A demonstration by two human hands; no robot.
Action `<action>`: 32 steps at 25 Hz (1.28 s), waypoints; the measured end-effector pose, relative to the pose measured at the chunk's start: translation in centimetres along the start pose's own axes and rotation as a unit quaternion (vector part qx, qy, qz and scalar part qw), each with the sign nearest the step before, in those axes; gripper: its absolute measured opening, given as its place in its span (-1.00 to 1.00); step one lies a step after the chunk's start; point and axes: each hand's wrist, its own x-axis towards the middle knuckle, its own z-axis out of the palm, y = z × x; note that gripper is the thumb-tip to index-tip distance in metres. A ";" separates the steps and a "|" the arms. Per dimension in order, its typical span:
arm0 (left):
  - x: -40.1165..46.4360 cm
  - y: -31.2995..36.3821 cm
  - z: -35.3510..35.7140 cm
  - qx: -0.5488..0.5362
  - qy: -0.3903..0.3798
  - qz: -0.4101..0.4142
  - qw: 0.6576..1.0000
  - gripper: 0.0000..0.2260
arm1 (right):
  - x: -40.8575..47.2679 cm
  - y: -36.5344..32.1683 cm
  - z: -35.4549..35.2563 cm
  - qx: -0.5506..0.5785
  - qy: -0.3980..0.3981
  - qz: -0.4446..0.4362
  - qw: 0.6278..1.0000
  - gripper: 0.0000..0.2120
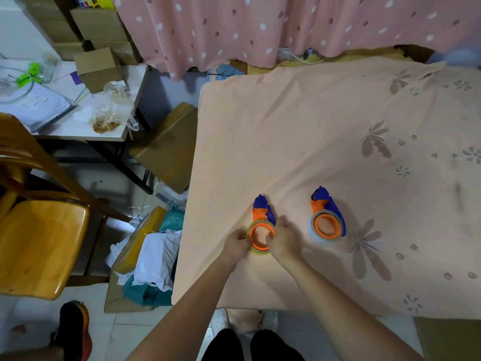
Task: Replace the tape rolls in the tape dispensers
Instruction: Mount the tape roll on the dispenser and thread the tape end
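Both hands — left hand [237, 243], right hand [283, 239] — grip ringed plastic tape dispenser [261, 222].

My surface [325, 131] wears a peach flowered cloth; a pink spotted curtain [260, 24] hangs behind, a wooden chair [39, 243] and cluttered side table [78, 126] stand left on pale tiles.

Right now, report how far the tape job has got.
Possibly done: the right dispenser lies untouched with a roll on its orange hub. In hand: the left hand and right hand both grip the roll on the left dispenser. Left: finishing that roll; whether either roll is new is unclear.
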 end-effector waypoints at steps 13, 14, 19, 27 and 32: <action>-7.5 5.2 -4.5 -0.241 -0.213 0.054 0.945 -0.70 | -3.7 -1.8 -4.9 0.480 -0.140 -0.029 0.865 -0.79; -8.5 5.8 -4.9 -0.235 -0.216 0.073 0.945 -0.72 | -4.5 -2.4 -5.9 0.530 -0.162 -0.010 0.832 -0.82; -12.2 7.4 -6.0 -0.152 -0.218 0.170 0.949 -0.65 | -7.6 -5.1 -8.7 0.615 -0.205 -0.009 0.762 -0.64; -15.0 8.9 -6.4 -0.133 -0.147 0.199 0.960 -0.77 | -8.7 -6.8 -10.4 0.621 -0.207 -0.051 0.755 -0.45; -15.2 9.5 -6.7 -0.135 -0.174 0.203 0.954 -0.79 | -8.6 -7.1 -10.3 0.626 -0.189 -0.061 0.754 -0.36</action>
